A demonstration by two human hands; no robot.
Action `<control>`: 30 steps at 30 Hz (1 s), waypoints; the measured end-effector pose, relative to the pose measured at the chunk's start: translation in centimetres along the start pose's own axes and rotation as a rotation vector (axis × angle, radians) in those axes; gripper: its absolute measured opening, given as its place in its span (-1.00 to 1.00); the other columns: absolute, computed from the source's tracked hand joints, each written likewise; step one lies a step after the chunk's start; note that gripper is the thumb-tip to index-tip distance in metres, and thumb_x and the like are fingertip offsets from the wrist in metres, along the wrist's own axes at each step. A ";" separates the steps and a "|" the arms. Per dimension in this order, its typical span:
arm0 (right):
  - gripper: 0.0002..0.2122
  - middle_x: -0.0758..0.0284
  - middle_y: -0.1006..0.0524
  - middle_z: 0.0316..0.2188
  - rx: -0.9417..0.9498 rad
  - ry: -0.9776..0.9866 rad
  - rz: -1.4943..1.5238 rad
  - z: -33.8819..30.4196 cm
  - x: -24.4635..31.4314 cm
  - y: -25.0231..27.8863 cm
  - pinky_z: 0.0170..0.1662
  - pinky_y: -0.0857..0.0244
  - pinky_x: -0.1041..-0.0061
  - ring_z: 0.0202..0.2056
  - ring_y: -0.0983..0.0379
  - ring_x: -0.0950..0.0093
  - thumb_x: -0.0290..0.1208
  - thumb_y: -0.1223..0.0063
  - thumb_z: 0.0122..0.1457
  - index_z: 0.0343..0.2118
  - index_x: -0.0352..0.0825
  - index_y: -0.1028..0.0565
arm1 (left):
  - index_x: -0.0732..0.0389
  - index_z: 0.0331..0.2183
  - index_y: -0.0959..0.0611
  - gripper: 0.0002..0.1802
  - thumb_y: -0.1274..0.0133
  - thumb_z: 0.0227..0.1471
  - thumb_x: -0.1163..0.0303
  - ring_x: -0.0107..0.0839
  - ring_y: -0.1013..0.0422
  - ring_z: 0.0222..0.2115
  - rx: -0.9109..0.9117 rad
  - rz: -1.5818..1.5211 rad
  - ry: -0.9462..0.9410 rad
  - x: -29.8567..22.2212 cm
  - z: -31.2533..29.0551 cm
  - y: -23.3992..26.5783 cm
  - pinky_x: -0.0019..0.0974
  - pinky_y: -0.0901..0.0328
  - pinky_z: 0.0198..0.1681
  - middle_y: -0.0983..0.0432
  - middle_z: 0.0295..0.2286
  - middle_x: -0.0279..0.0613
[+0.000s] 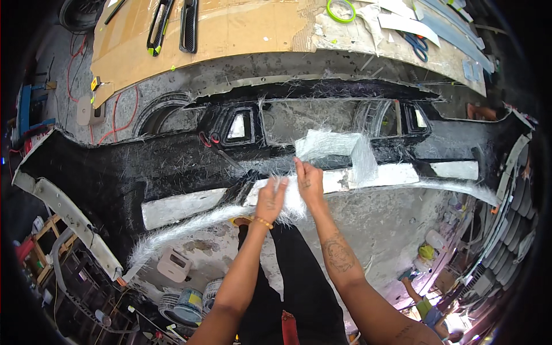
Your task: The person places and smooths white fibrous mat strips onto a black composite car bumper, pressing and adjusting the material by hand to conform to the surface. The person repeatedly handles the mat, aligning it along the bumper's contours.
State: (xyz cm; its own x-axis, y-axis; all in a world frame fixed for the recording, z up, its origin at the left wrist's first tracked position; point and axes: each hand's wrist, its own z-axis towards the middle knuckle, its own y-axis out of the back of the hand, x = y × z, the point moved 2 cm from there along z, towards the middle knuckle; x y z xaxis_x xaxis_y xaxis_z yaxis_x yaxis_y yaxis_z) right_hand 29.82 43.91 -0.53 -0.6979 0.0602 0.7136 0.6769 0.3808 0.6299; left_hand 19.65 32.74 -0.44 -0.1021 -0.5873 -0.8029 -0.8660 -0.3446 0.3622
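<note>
White, glass-like fibre [294, 202] bunches between my two hands, over the near edge of the long black shell [172, 158] that stretches across in front of me. My right hand [311, 184] is curled closed and appears to pinch the upper side of the bunch, thumb side toward the top. My left hand [269, 200] is partly curled at its other side; I cannot tell whether those fingers grip it or only press.

I judge the fibre to be very light, limp and quick to shed, with loose strands that could prickle bare skin. Its frayed ends would likely pull apart, so a broad, gentle hold on the denser middle seems safer than a tug at the fringe.

Just beyond my right hand, a separate piece of pale matting [330, 145] lies on the shell, one flap draped over a white panel [395, 175]. Red-handled scissors [215, 138] rest on the black surface, and farther off is the cardboard-covered worktop [253, 29].
</note>
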 end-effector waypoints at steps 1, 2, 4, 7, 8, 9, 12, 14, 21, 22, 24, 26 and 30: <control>-0.53 -0.09 -0.31 -0.74 0.010 0.005 0.013 0.1 0.5 -0.1 -0.59 -0.12 0.16 -0.72 -0.20 -0.02 -0.22 -0.04 0.30 -0.68 -0.48 -0.40 | 0.31 -0.53 -0.54 -0.56 0.04 0.27 0.19 -0.14 -0.34 -0.72 0.112 0.165 -0.048 -0.8 0.2 -0.1 -0.13 -0.20 -0.56 -0.38 -0.71 0.05; -0.53 -0.09 -0.30 -0.74 0.020 0.009 0.026 0.2 1.0 -0.2 -0.59 -0.12 0.16 -0.72 -0.19 -0.02 -0.22 -0.05 0.30 -0.69 -0.48 -0.40 | 0.32 -0.54 -0.54 -0.56 0.05 0.27 0.19 -0.09 -0.33 -0.71 0.103 0.146 -0.082 -0.9 0.3 -0.2 -0.12 -0.19 -0.57 -0.38 -0.70 0.08; -0.52 -0.07 -0.27 -0.75 0.012 -0.046 0.038 0.5 0.4 -0.1 -0.57 -0.14 0.17 -0.71 -0.11 0.08 -0.23 -0.06 0.29 -0.70 -0.48 -0.38 | 0.32 -0.55 -0.54 -0.56 0.07 0.27 0.21 0.02 -0.33 -0.69 0.095 0.100 -0.153 -1.9 0.4 -0.5 -0.08 -0.18 -0.58 -0.39 -0.68 0.15; -0.49 0.16 -0.17 -0.81 -0.123 -0.042 0.112 0.9 -1.5 -0.3 -0.58 -0.09 0.27 -0.67 0.03 0.50 -0.24 -0.06 0.30 -0.75 -0.45 -0.30 | 0.32 -0.53 -0.55 -0.59 0.13 0.28 0.27 0.10 -0.32 -0.68 -0.069 0.138 -0.215 -1.0 0.1 -0.5 -0.01 -0.22 -0.55 -0.37 -0.68 0.17; -0.47 0.26 -0.16 -0.81 -0.284 0.033 0.212 2.4 -5.1 1.3 -0.58 -0.05 0.30 -0.65 0.03 0.55 -0.23 -0.05 0.31 -0.76 -0.43 -0.28 | 0.30 -0.54 -0.54 -0.60 0.14 0.29 0.30 0.04 -0.27 -0.73 -0.233 0.317 -0.270 0.7 0.6 0.4 -0.04 -0.16 -0.61 -0.37 -0.69 0.14; -0.46 0.37 -0.15 -0.80 -0.294 -0.094 0.168 3.2 -5.9 3.0 -0.59 -0.01 0.32 -0.65 0.04 0.57 -0.21 -0.03 0.32 -0.77 -0.40 -0.24 | 0.29 -0.59 -0.50 -0.57 0.14 0.30 0.30 -0.23 -0.17 -0.78 -0.443 0.379 -0.162 3.5 1.1 3.5 -0.16 -0.04 -0.65 -0.31 -0.76 -0.08; -0.44 0.38 -0.11 -0.80 -0.291 -0.195 0.056 3.5 -6.8 6.8 -0.60 0.04 0.33 -0.65 0.05 0.58 -0.16 -0.02 0.33 -0.77 -0.38 -0.21 | 0.30 -0.66 -0.43 -0.45 0.10 0.32 0.17 -0.58 -0.01 -0.65 -0.313 -0.040 0.129 4.4 0.3 6.9 -0.30 0.04 -0.62 -0.17 -0.73 -0.49; -0.45 0.25 -0.10 -0.81 -0.221 -0.150 0.023 2.4 -6.6 4.7 -0.60 0.02 0.30 -0.67 0.05 0.51 -0.17 -0.02 0.33 -0.76 -0.42 -0.26 | 0.31 -0.67 -0.40 -0.44 0.09 0.32 0.20 -0.55 0.01 -0.65 -0.176 -0.088 0.052 1.7 0.8 4.1 -0.28 0.06 -0.63 -0.12 -0.72 -0.45; -0.48 0.15 -0.20 -0.80 -0.061 -0.187 0.080 2.0 -1.8 1.5 -0.56 -0.05 0.29 -0.66 0.00 0.47 -0.17 -0.06 0.30 -0.71 -0.50 -0.33 | 0.34 -0.63 -0.46 -0.44 -0.03 0.23 0.08 -0.45 -0.10 -0.70 0.216 0.027 -0.034 -1.6 1.8 -2.9 -0.18 -0.10 -0.62 -0.26 -0.75 -0.02; -0.47 0.20 -0.18 -0.79 -0.054 -0.200 0.080 2.2 -2.2 1.6 -0.56 -0.05 0.31 -0.65 0.00 0.52 -0.17 -0.07 0.29 -0.71 -0.50 -0.32 | 0.35 -0.63 -0.45 -0.44 -0.03 0.23 0.08 -0.46 -0.09 -0.70 0.197 -0.010 -0.044 -1.9 1.5 -3.1 -0.19 -0.08 -0.63 -0.23 -0.76 -0.04; -0.49 0.20 -0.18 -0.80 -0.070 -0.148 0.040 2.8 -3.3 0.6 -0.56 -0.07 0.33 -0.65 -0.01 0.52 -0.20 -0.08 0.29 -0.72 -0.50 -0.35 | 0.33 -0.64 -0.43 -0.43 -0.02 0.23 0.08 -0.48 -0.08 -0.70 0.052 -0.071 -0.080 -1.5 1.3 -3.1 -0.22 -0.06 -0.63 -0.19 -0.77 -0.11; -0.49 0.19 -0.16 -0.80 -0.118 -0.087 -0.039 4.8 -4.4 -0.7 -0.56 -0.07 0.34 -0.66 0.00 0.52 -0.21 -0.07 0.29 -0.72 -0.49 -0.37 | 0.31 -0.66 -0.42 -0.42 -0.01 0.24 0.08 -0.50 -0.05 -0.71 -0.205 -0.117 -0.132 0.7 1.3 -3.1 -0.25 -0.03 -0.64 -0.15 -0.79 -0.19; -0.49 -0.01 -0.41 -0.71 -0.221 -0.146 -0.234 10.6 -15.6 4.8 -0.45 -0.20 0.16 -0.65 -0.26 0.19 -0.12 0.07 0.34 -0.64 -0.46 -0.46 | 0.12 -0.76 -0.27 -0.35 0.09 0.30 0.01 -0.56 -0.03 -0.74 -0.416 -0.247 0.321 3.8 2.0 5.2 -0.28 0.03 -0.66 -0.06 -0.81 -0.50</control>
State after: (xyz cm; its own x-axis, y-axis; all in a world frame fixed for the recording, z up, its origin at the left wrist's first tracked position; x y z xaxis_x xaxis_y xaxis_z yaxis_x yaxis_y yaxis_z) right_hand 41.51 54.59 -11.93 -0.8553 0.1323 0.5010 0.5180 0.1918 0.8336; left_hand 13.84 30.20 -2.51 0.2880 -0.6232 -0.7271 -0.5739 -0.7202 0.3899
